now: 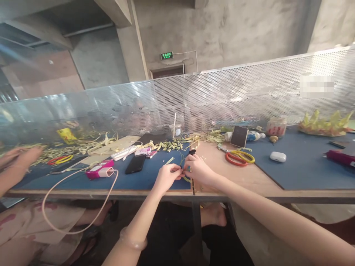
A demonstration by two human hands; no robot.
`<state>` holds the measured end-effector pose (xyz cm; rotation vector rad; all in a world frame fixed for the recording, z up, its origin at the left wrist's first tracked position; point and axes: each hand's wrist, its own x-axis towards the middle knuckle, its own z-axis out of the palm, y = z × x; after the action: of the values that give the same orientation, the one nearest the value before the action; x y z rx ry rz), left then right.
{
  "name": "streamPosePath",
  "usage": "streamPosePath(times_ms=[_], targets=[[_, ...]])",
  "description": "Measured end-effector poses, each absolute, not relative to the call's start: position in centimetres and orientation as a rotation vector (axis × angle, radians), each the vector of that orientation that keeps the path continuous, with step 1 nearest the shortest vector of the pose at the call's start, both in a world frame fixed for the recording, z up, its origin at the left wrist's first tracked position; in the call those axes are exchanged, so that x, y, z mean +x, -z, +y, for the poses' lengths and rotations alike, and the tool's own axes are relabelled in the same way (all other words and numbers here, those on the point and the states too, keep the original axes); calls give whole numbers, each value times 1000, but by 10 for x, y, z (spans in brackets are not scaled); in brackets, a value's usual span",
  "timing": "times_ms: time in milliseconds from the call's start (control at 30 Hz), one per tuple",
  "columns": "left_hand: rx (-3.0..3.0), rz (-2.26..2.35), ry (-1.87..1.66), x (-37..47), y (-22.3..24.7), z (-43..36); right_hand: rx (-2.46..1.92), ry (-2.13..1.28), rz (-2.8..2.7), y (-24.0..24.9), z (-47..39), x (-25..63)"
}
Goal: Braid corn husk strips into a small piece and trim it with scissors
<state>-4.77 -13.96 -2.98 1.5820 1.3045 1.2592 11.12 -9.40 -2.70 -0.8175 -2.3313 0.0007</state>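
My left hand (168, 176) and my right hand (198, 169) meet just above the table's front edge, fingertips pinched close together. Thin green strips (187, 179) stick out below and above the fingers, and both hands appear closed on them. What lies right between the fingertips is mostly hidden. A small black object (192, 152) shows at the top of my right hand; whether it is held there I cannot tell. One short pale green strip (169, 160) lies just beyond my left hand.
Left of my hands lie a black phone (135, 164) and a magenta box (100, 170) with a looping cable. To the right are scissors with red and yellow handles (240, 157) and a white earbud case (278, 157). A perforated metal screen (222, 99) stands behind. Another person's hands (20, 159) work at far left.
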Motion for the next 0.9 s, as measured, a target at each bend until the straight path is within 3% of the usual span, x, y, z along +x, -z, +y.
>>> streamPosePath(times_ms=[567,900], targets=[[1498,1267,-1253,-50,32,-136,-808,-471,-2266,33,-78,113],[1453,1261,-1227,-52,30,-136,-823,-482,-2213,36,-90,108]])
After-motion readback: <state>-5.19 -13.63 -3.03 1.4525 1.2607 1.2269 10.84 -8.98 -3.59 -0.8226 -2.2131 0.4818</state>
